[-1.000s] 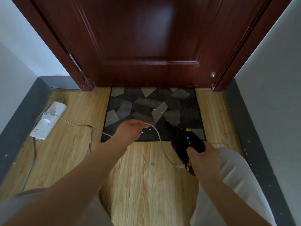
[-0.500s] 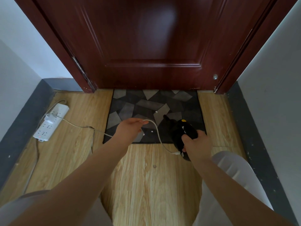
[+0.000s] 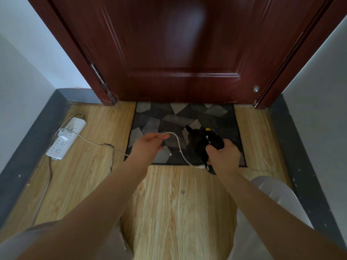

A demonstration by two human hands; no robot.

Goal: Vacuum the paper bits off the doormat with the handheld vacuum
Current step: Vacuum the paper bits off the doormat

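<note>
since a second ago the handheld vacuum (image 3: pixel 203 142) has moved farther onto the doormat (image 3: pixel 185 121), nozzle now over the mat's middle instead of the near edge; the left hand (image 3: pixel 148 145) went along with it. right hand (image 3: pixel 223 156) grips the vacuum's black handle from behind, fingers wrapped round it, yellow button on top facing up. left hand pinches the white cord (image 3: pixel 178 145), which loops from its fingertips over the mat and down to the vacuum's rear end. a thinner stretch of cord runs left across the wood floor (image 3: pixel 169 203) to a white power strip (image 3: pixel 65 137) lying near the left wall, plug seated in it. doormat is grey and black patchwork, butted against the dark red door (image 3: pixel 178 44) at the far side. a few small white paper bits (image 3: pixel 170 154) show on the near part of the mat, between the two hands. person's knees in pale fabric at both near corners.
</note>
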